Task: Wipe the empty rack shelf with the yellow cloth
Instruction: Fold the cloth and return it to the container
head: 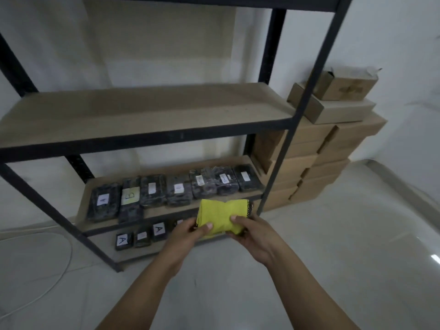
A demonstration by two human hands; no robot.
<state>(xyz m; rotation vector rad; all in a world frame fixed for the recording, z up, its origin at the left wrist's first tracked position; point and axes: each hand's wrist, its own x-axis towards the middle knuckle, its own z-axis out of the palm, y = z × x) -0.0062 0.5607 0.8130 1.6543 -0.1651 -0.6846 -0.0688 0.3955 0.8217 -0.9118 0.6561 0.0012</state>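
A folded yellow cloth (220, 216) with a dark stitched edge is held between both hands, low in front of the rack. My left hand (188, 236) grips its left side with the thumb on top. My right hand (252, 234) grips its right side. The empty rack shelf (142, 110), a bare tan board in a black metal frame, lies above and behind the cloth, well apart from it.
Several dark wrapped packs with white labels (176, 190) fill the shelf below, with more labelled packs (140, 235) on the bottom shelf. Stacked cardboard boxes (333, 148) stand right of the rack. A black upright post (297, 120) is front right. A white cable (59, 270) lies on the floor left.
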